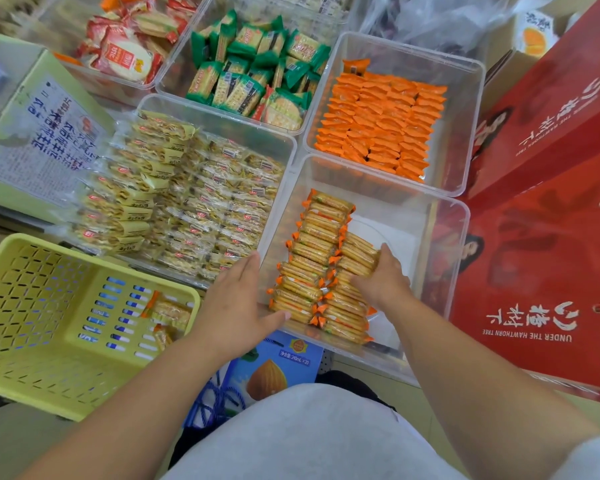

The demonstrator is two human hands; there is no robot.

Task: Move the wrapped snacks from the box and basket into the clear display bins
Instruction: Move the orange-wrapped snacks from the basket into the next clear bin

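Observation:
A clear display bin (444,237) in front of me holds two rows of orange-ended cracker packs (312,244) along its left side. My right hand (381,278) is inside the bin, fingers curled over the top packs of the second row. Outside the bin, my left hand (239,299) lies with straight fingers against its left wall, thumb at the near corner. To the lower left, the yellow-green basket (32,306) holds two or three of the same packs (168,313) in its right corner.
Other clear bins hold yellow packs (194,202), orange packs (381,126), green packs (257,71) and red packs (125,46). A green carton (42,140) stands at left. Red gift boxes (541,237) crowd the right. A blue drink carton (274,365) sits by my knees.

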